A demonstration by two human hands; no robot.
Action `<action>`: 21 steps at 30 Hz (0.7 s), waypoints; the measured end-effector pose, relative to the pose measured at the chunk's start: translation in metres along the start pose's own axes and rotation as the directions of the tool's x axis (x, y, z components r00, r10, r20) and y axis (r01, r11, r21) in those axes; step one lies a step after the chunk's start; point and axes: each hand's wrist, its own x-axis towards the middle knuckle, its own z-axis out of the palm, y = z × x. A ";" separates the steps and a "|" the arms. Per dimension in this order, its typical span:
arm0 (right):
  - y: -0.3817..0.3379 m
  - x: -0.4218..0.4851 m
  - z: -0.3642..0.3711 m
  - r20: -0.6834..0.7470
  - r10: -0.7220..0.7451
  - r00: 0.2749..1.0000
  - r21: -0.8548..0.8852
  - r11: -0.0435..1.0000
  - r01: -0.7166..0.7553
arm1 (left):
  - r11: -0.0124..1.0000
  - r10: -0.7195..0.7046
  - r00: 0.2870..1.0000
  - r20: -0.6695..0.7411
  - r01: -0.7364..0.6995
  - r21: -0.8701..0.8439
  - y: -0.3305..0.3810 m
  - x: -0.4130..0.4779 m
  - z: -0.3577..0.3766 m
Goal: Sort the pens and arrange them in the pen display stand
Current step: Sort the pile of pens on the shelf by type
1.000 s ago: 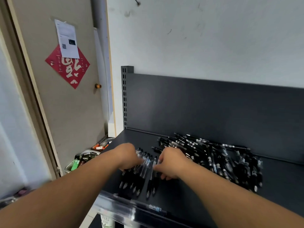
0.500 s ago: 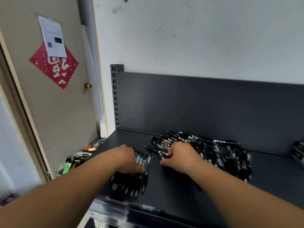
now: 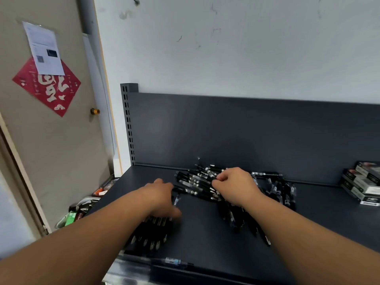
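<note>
Primarily, the risk is roll-off: the sorted row (image 3: 152,233) lies near the front edge of the shelf (image 3: 205,233), so a sideways sweep of either forearm could scatter it or push pens over the front rail (image 3: 133,266), and pulling from the tangled loose pile (image 3: 195,182) could drag neighbouring pens out with the chosen one. The left hand (image 3: 162,199) lies palm-down on the far end of the sorted row, fingers roughly straight though blurred, gripping nothing. The right hand (image 3: 236,187) rests on the loose pile at mid-shelf, fingers curled and pinching pens there; how many cannot be told.
</note>
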 end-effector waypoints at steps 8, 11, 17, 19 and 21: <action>0.016 -0.007 -0.011 -0.058 0.041 0.997 0.084 0.996 -0.036 | 0.973 0.232 0.958 -0.168 -0.226 0.056 0.015 0.054 -0.005; 0.022 -0.008 -0.009 -0.058 0.051 0.997 0.104 0.994 -0.045 | 0.958 0.284 0.948 -0.142 -0.276 0.072 0.019 0.062 -0.009; 0.024 -0.013 -0.010 -0.093 0.059 0.994 0.137 0.989 -0.045 | 0.913 0.393 0.912 -0.112 -0.374 0.161 0.015 0.064 -0.009; 0.025 -0.014 -0.010 -0.128 0.063 0.990 0.194 0.980 -0.038 | 0.892 0.441 0.877 -0.188 -0.405 0.202 0.013 0.062 -0.010; 0.024 -0.014 -0.012 -0.185 0.092 0.978 0.295 0.955 -0.034 | 0.877 0.481 0.828 -0.288 -0.451 0.167 0.011 0.059 -0.012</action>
